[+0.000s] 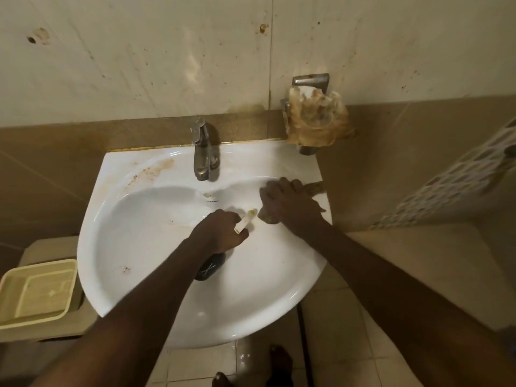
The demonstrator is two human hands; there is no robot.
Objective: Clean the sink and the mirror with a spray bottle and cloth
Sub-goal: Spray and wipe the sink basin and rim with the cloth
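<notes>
A white sink (145, 275) with brown stains on its left rim fills the middle of the view. My left hand (220, 231) is over the basin, shut on a spray bottle (245, 222) whose pale nozzle points up and to the right; its dark body shows below my wrist. My right hand (287, 201) presses flat on a brownish cloth (314, 188) on the sink's right rim. One end of the cloth sticks out past my fingers. No mirror is in view.
A metal tap (202, 152) stands at the back of the sink. A stained soap holder (317, 115) hangs on the wall at the right. A cream plastic container (36, 293) sits to the left. My feet show on the tiled floor (195, 364).
</notes>
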